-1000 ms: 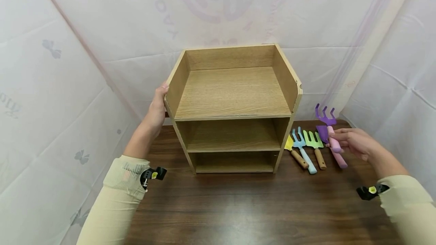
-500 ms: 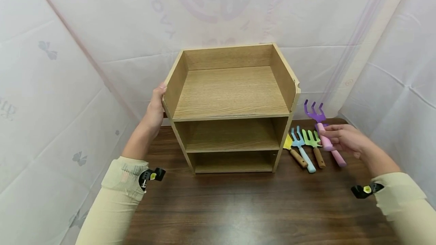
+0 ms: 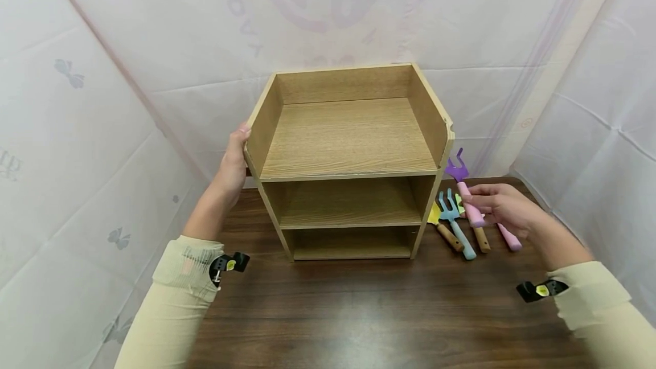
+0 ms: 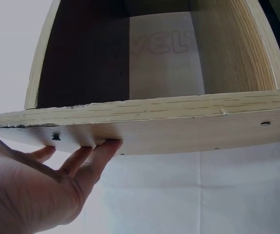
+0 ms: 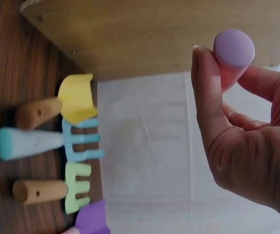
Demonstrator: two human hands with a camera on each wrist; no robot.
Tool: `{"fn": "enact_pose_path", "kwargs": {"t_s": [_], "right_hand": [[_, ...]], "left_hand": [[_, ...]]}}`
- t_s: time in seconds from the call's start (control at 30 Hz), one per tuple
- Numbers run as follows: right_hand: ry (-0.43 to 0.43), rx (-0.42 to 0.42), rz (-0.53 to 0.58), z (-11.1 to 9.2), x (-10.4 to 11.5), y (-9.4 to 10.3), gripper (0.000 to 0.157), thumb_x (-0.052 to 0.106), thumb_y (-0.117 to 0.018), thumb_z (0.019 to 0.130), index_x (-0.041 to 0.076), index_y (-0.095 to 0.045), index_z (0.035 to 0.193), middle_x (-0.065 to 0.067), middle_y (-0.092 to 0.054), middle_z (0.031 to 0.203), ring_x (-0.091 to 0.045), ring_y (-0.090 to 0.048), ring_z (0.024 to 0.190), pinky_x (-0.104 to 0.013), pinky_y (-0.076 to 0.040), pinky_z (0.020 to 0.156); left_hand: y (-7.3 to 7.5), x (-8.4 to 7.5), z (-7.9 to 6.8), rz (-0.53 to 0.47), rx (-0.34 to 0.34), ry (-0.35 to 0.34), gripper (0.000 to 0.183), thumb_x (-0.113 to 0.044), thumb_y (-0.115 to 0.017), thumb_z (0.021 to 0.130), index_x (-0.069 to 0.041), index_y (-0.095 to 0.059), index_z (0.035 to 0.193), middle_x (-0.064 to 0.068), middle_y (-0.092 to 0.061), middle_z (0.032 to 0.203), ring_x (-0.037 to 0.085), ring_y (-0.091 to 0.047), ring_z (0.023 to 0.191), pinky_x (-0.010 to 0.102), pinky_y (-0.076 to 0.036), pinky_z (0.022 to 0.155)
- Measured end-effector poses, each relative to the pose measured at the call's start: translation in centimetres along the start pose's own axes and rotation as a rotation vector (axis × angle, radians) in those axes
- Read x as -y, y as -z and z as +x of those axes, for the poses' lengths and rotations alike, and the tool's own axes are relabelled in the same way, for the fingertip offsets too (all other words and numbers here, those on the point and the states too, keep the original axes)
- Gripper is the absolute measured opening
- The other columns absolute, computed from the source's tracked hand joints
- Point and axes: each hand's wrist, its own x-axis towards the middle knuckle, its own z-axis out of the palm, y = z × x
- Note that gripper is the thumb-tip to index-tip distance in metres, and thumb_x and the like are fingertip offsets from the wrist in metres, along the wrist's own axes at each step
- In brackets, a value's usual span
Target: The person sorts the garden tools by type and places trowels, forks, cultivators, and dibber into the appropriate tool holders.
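Note:
A small wooden shelf (image 3: 348, 135) stands on the dark table. My left hand (image 3: 233, 164) holds its left side panel near the upper front corner. In the left wrist view, the fingers (image 4: 98, 163) lie along the panel's outer face; the thumb is out of sight there. My right hand (image 3: 504, 209) pinches the pink handle of a purple-headed hand rake (image 3: 470, 205), raised beside the shelf's right side, tines upward. Seen from the right wrist, the handle's round end (image 5: 234, 48) points at the camera and hides the head.
Right of the shelf lie a yellow trowel (image 5: 76, 99), a blue hand fork (image 5: 84, 139), a green hand fork (image 5: 77, 187) and a purple shovel-like tool (image 5: 93, 218) with a pink handle (image 3: 509, 238). White cloth walls (image 3: 594, 130) surround the table (image 3: 359, 306).
My right hand has carried the rake leftward from above the purple tool, over the green fork, toward the shelf. The left hand stays on the shelf's side panel.

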Motion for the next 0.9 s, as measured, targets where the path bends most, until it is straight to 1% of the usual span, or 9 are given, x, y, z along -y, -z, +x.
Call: {"fn": "enact_pose_path", "kwargs": {"t_s": [0.1,0.2,0.33,0.5,0.7,0.9], "right_hand": [[0.028,0.025,-0.004,-0.1,0.5,-0.8,0.06,0.022,-0.056,0.097,-0.013,-0.03,0.139,0.002,-0.063,0.104,-0.011,-0.066,0.092,-0.035,-0.056,0.079],[0.061,0.045,-0.032,-0.1,0.9,-1.6,0.058,0.023,-0.056,0.097,-0.013,-0.035,0.136,-0.003,-0.065,0.104,-0.017,-0.067,0.094,-0.038,-0.055,0.08],[0.069,0.064,-0.053,-0.4,1.6,-2.6,0.056,0.024,-0.057,0.097,-0.012,-0.037,0.135,-0.005,-0.064,0.106,-0.021,-0.067,0.097,-0.04,-0.055,0.079],[0.071,0.06,-0.065,-0.9,2.4,-3.4,0.057,0.026,-0.058,0.096,-0.01,-0.037,0.135,-0.005,-0.064,0.108,-0.019,-0.067,0.095,-0.04,-0.055,0.079],[0.1,0.037,-0.062,-1.4,3.2,-3.8,0.057,0.026,-0.057,0.097,-0.01,-0.037,0.135,-0.006,-0.06,0.11,-0.018,-0.064,0.097,-0.04,-0.055,0.078],[0.121,0.01,-0.048,-2.1,4.1,-4.0,0.056,0.027,-0.056,0.097,-0.009,-0.037,0.136,0.001,-0.062,0.109,-0.013,-0.062,0.098,-0.037,-0.054,0.081]], "left_hand": [[-0.1,0.0,0.0,-0.001,0.001,-0.001,0.056,-0.048,-0.019,0.096,-0.031,-0.032,0.148,0.012,-0.04,0.125,0.021,-0.042,0.106,0.036,-0.031,0.09],[-0.2,0.0,0.1,0.009,-0.001,0.006,0.056,-0.05,-0.018,0.095,-0.033,-0.031,0.147,0.012,-0.039,0.126,0.022,-0.042,0.106,0.037,-0.031,0.09],[-0.3,0.1,0.1,0.021,-0.008,0.018,0.056,-0.051,-0.018,0.095,-0.034,-0.031,0.147,0.012,-0.039,0.127,0.022,-0.041,0.106,0.037,-0.031,0.09],[-0.4,0.2,0.2,0.026,-0.01,0.023,0.056,-0.051,-0.017,0.095,-0.034,-0.031,0.147,0.012,-0.039,0.126,0.022,-0.041,0.106,0.037,-0.032,0.09],[-0.3,0.3,0.4,0.031,-0.01,0.031,0.057,-0.052,-0.017,0.095,-0.035,-0.031,0.147,0.012,-0.04,0.124,0.024,-0.042,0.104,0.037,-0.033,0.089],[-0.3,0.6,0.6,0.02,-0.012,0.027,0.056,-0.052,-0.018,0.095,-0.035,-0.031,0.147,0.013,-0.04,0.126,0.023,-0.042,0.106,0.037,-0.032,0.089]]}}
